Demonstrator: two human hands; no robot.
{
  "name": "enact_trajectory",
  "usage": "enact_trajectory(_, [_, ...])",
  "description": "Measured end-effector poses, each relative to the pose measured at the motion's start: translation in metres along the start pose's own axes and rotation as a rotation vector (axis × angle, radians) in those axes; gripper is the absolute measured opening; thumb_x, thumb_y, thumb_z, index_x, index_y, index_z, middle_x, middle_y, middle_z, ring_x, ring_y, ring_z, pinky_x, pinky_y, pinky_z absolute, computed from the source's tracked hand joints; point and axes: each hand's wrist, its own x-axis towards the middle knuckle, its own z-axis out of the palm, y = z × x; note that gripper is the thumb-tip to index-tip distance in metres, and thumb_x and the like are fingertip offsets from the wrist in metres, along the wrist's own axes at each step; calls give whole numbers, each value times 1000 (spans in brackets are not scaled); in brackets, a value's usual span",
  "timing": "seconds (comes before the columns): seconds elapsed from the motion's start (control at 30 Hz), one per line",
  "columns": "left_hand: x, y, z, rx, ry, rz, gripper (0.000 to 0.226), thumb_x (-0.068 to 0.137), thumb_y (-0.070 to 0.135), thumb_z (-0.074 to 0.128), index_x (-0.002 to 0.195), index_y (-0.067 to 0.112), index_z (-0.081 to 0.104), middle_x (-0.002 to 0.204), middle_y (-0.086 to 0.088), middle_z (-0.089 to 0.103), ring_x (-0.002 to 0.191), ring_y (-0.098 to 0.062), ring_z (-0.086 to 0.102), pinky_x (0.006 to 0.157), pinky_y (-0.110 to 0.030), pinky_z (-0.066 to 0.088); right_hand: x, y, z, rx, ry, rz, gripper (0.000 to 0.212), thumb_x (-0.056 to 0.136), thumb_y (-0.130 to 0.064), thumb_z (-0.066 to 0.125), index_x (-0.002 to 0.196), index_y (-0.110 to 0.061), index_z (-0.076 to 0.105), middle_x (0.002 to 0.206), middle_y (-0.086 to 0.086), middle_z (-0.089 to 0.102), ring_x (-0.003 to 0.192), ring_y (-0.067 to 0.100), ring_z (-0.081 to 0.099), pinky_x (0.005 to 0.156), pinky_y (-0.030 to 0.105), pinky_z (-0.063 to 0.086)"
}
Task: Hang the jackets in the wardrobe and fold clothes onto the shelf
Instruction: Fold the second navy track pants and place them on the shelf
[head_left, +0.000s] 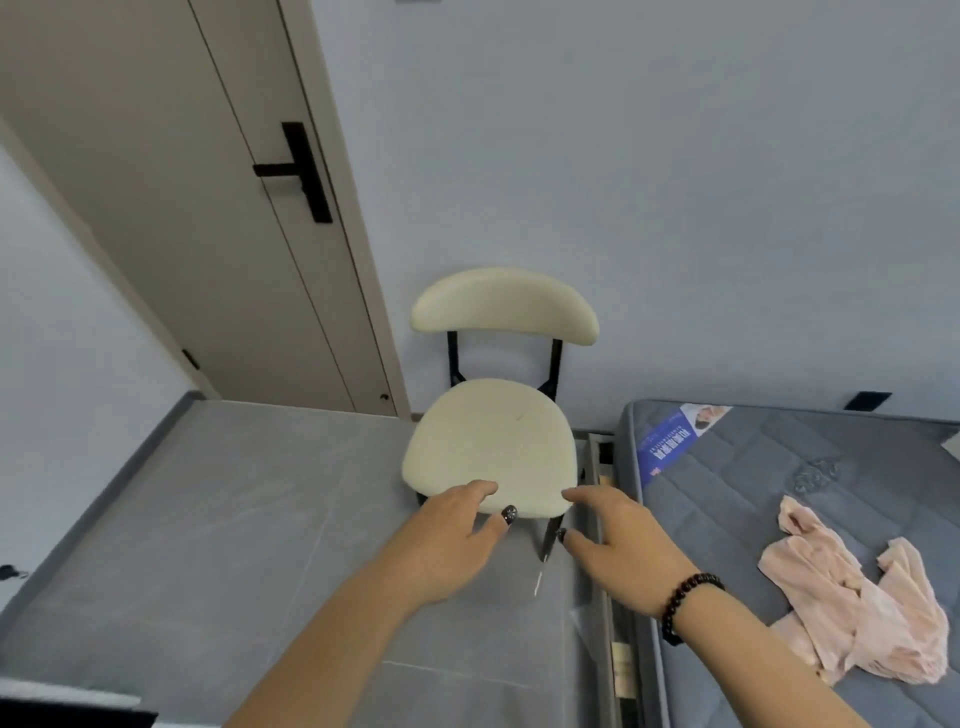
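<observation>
Both hands empty, fingers spread: left hand (457, 540), right hand (618, 551) over chair (488, 441) front edge. Pink garment (852, 608) crumpled on bed (779, 467), near right. Likely next: reach right, grasp garment, fold.

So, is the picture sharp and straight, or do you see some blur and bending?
Head view: wide-angle bending leans the door and curves the mattress edge; light is soft and even, without glare; both hands, left hand and right hand, look slightly soft; chair reasonably sharp.
</observation>
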Motion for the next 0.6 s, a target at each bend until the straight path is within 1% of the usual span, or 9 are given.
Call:
enact_trajectory(0.13, [-19, -39, -26, -41, 88, -109, 51, 100, 44, 41, 147, 25, 36, 148, 6, 43, 131, -10, 43, 105, -23, 33, 33, -43, 27, -18, -101, -119, 48, 92, -29, 56, 138, -23, 44, 140, -8, 45, 119, 9, 47, 95, 10, 27])
enact_trajectory(0.23, [-39, -68, -39, -104, 161, -224, 49, 100, 47, 40, 146, 29, 37, 147, 7, 43, 134, -9, 40, 106, -23, 33, 58, -74, 45, -78, -196, -255, 46, 93, -30, 55, 137, -23, 44, 140, -9, 45, 126, 6, 41, 95, 5, 20])
enact_trajectory(0.37, [-73, -102, -45, -201, 295, -418, 54, 99, 51, 38, 148, 27, 33, 152, 10, 38, 138, -8, 36, 111, -24, 29, 86, -118, 71, -150, -351, -423, 47, 94, -30, 53, 139, -22, 42, 142, -7, 42, 127, 6, 40, 94, 3, 20])
enact_trajectory(0.43, [-96, -113, -43, -274, 374, -517, 56, 99, 53, 37, 148, 27, 33, 153, 10, 37, 138, -7, 36, 110, -23, 30, 93, -142, 85, -194, -438, -526, 47, 95, -31, 52, 140, -24, 41, 142, -8, 41, 126, 6, 41, 92, 3, 22])
enact_trajectory(0.5, [-122, -119, -37, -341, 458, -623, 56, 99, 54, 36, 149, 29, 31, 153, 10, 35, 137, -8, 36, 106, -20, 29, 96, -167, 99, -236, -524, -635, 46, 96, -33, 50, 140, -26, 40, 142, -10, 40, 123, 5, 43, 91, 5, 24])
enact_trajectory(0.57, [-148, -121, -27, -400, 549, -736, 57, 99, 55, 34, 150, 30, 28, 154, 11, 33, 137, -7, 36, 103, -17, 26, 95, -190, 114, -286, -603, -749, 45, 97, -35, 49, 140, -27, 40, 143, -12, 38, 126, 4, 40, 94, 6, 24])
enact_trajectory(0.6, [-161, -121, -20, -426, 597, -786, 58, 99, 55, 34, 150, 30, 28, 154, 11, 33, 137, -7, 35, 104, -16, 25, 92, -199, 121, -312, -640, -806, 45, 97, -35, 48, 140, -27, 40, 143, -14, 37, 126, 5, 40, 96, 8, 25])
